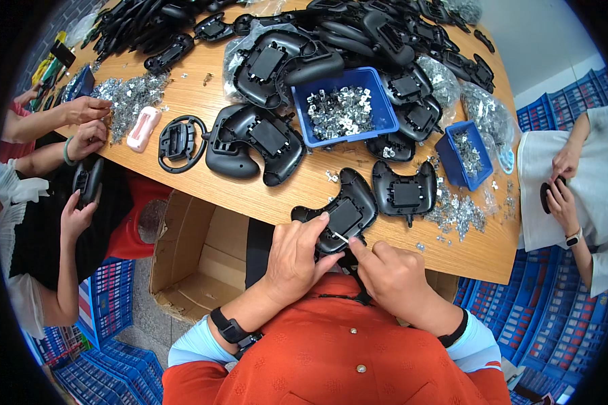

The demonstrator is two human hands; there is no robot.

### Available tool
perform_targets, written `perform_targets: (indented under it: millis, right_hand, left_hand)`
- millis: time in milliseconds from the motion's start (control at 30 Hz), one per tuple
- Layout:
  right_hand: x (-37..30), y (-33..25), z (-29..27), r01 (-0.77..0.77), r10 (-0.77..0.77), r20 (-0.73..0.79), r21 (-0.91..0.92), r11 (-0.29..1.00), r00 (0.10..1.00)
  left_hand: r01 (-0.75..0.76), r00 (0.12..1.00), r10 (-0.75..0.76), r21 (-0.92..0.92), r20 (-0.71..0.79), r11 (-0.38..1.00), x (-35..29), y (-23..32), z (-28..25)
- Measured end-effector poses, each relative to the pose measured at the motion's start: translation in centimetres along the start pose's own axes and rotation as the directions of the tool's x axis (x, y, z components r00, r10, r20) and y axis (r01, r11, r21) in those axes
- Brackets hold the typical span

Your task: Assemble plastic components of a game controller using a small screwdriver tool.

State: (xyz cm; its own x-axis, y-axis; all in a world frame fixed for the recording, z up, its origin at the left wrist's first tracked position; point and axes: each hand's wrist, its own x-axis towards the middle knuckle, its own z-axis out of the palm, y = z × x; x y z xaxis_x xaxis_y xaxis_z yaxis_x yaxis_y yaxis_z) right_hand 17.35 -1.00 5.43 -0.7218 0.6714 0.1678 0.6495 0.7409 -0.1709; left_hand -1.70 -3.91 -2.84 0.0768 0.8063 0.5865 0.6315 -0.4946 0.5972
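Note:
At the table's near edge, my left hand (294,260) grips a black game controller shell (344,214), its thumb and fingers along the left and lower side. My right hand (393,278) is closed around a thin, pale stick-like tool (340,237), whose tip reaches the shell's lower edge. Most of that tool is hidden in the fist. Just right of the held shell, a second black controller shell (405,194) lies on the table. Small clear and metallic parts (461,214) are scattered beyond it.
A large blue bin (348,140) and a smaller blue bin (478,177) hold small parts. Black shells (257,145) pile up across the wooden table (189,81). An open cardboard box (199,260) stands below the edge. Co-workers' hands (88,125) work at left, others (565,196) at right.

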Motion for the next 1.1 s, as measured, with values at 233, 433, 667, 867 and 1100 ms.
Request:
perform_targets:
  millis: [233,433,667,867,1100]
  right_hand:
    - [-0.6,0.2,0.2,0.01,-0.011,0.021,0.074,0.997,1.0]
    - [-0.7,0.2,0.7,-0.006,0.005,0.016,0.069,0.998,1.0]
    - [-1.0,0.4,0.7,-0.047,0.048,-0.005,0.125,0.991,0.999]
    - [-0.2,1.3,-0.8,-0.113,0.157,-0.13,0.297,0.948,0.979]
    - [0.7,2.0,-1.5,-0.141,0.267,-0.248,0.431,0.891,0.931]
  left_hand:
    - [0.016,1.0,-0.017,0.054,0.015,0.998,0.1,0.1,0.0]
    - [0.02,1.0,-0.02,0.063,0.011,0.998,0.1,0.1,0.0]
    - [0.023,1.0,-0.024,0.062,0.014,0.998,0.2,0.1,0.0]
    - [0.029,0.997,-0.034,0.084,0.062,0.996,0.9,0.5,-0.8]
    - [-0.006,1.0,0.007,0.104,-0.008,0.995,3.0,-0.2,-2.1]
